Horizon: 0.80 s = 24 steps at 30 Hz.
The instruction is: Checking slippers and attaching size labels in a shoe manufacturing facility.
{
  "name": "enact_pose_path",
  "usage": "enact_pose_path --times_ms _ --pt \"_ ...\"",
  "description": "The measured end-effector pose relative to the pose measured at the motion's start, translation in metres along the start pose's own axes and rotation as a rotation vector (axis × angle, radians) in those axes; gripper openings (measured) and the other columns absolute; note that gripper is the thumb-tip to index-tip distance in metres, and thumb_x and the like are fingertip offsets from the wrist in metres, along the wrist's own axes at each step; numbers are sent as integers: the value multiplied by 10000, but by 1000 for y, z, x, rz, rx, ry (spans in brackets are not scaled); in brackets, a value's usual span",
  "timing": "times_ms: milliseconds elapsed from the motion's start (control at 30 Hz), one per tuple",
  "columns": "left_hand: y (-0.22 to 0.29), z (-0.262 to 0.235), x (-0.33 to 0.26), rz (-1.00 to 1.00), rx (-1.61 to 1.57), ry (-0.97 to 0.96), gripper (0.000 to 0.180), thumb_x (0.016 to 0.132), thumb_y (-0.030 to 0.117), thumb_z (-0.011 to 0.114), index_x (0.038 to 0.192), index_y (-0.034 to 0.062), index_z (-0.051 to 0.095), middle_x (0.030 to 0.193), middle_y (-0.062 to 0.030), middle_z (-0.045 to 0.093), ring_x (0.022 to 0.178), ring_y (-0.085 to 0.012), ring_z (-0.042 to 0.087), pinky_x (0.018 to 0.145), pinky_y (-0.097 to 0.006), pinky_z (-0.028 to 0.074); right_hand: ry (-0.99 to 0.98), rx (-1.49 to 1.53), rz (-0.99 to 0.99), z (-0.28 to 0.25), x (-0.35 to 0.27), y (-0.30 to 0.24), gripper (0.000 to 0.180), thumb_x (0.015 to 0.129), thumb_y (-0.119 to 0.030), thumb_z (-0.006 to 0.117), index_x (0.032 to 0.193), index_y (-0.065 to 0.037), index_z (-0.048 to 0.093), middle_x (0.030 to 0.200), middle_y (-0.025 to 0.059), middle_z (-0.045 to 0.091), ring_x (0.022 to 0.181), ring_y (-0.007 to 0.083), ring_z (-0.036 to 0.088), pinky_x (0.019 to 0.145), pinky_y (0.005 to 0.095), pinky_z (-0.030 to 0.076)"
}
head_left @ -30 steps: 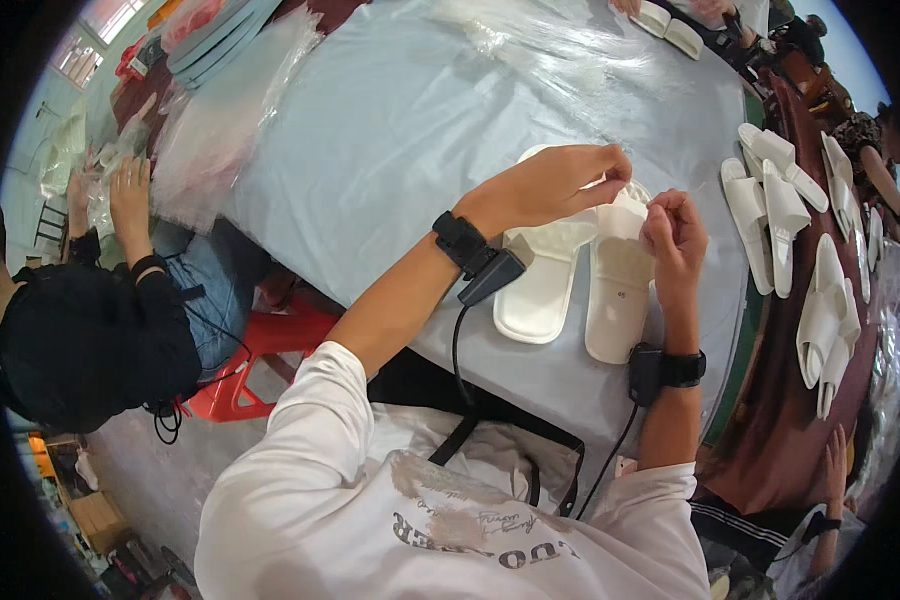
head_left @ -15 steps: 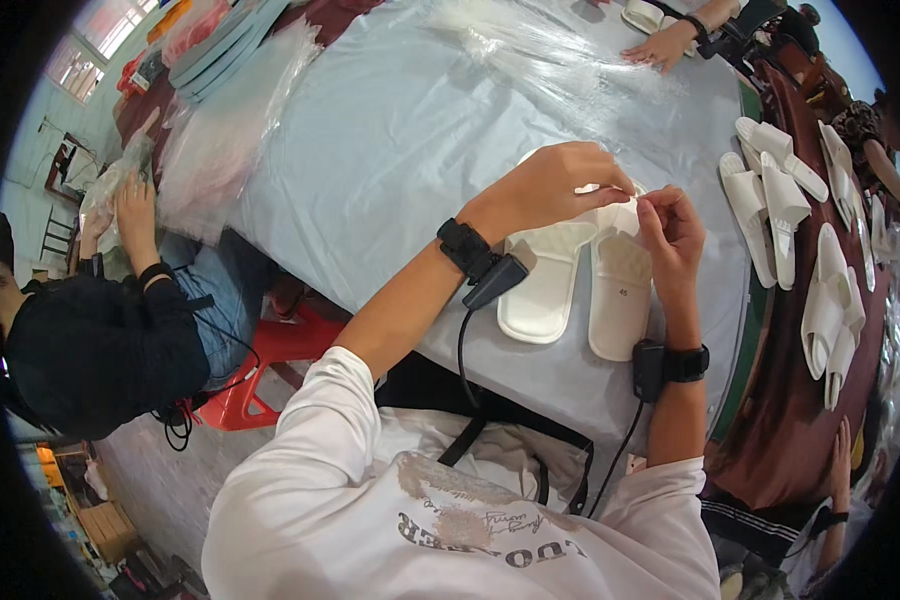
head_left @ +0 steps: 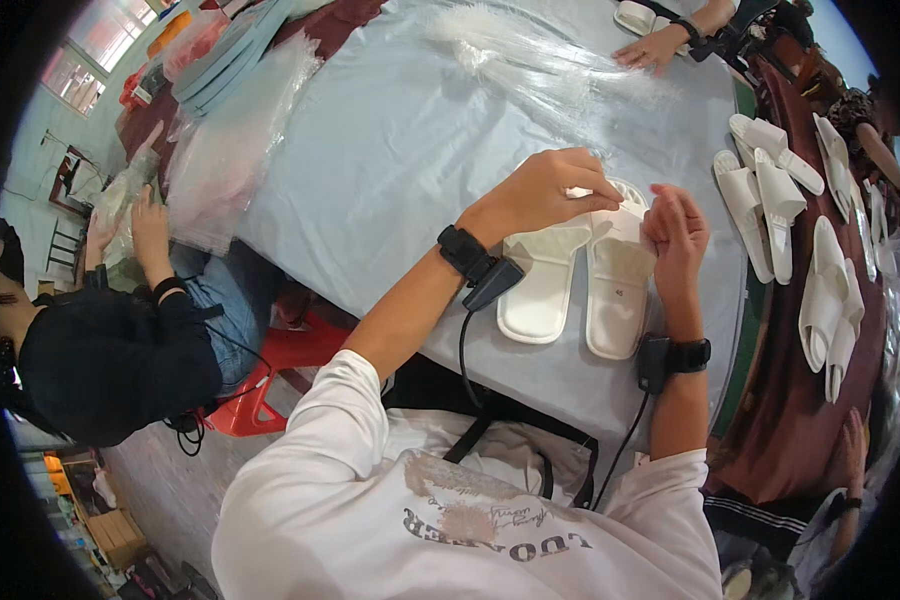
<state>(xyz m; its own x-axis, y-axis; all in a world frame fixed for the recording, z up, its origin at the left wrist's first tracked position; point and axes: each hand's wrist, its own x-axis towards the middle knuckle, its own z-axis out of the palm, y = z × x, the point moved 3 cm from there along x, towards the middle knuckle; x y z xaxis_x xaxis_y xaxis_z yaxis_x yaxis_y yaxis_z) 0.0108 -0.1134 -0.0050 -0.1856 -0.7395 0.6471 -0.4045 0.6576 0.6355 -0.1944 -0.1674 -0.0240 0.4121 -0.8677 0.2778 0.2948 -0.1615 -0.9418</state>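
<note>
A pair of white slippers lies side by side on the grey-blue cloth in front of me, the left slipper (head_left: 535, 305) partly under my left hand and wrist. My left hand (head_left: 560, 190) hovers over their far ends, thumb and fingers pinched together; anything between the fingertips is too small to make out. Beside the upper part of the right slipper (head_left: 615, 305) is my right hand (head_left: 678, 235), its fingers curled in. Whatever it may hold is hidden. A gap separates the two hands.
Clear plastic bags (head_left: 540, 65) lie across the far table; more bags (head_left: 230, 150) are stacked at the left near blue-grey sheets (head_left: 232, 65). White slippers (head_left: 780, 200) line a maroon-covered table at right. A co-worker (head_left: 110, 360) sits at left; another person's hand (head_left: 655, 48) rests at the far right.
My hands, which were fingertip to fingertip over the right slipper, have come apart. My left hand has drawn slightly left, and my right hand has turned and curled beside the slipper.
</note>
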Motion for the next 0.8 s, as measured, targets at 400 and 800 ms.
enact_pose_path --times_ms 400,800 --pt "94 -6 -34 -406 574 -200 441 934 426 671 1243 113 681 878 -158 713 819 -359 684 715 -437 534 140 -869 -136 -45 12 16 288 1018 -255 602 966 8 706 720 130 643 622 230 524 624 361 441" --pt "75 -10 -73 -534 594 183 286 799 36 599 1040 45 753 902 -219 711 860 -410 680 774 -461 544 -211 -463 106 1 -9 12 351 1070 -256 506 966 22 694 603 -5 532 577 58 445 536 255 336"
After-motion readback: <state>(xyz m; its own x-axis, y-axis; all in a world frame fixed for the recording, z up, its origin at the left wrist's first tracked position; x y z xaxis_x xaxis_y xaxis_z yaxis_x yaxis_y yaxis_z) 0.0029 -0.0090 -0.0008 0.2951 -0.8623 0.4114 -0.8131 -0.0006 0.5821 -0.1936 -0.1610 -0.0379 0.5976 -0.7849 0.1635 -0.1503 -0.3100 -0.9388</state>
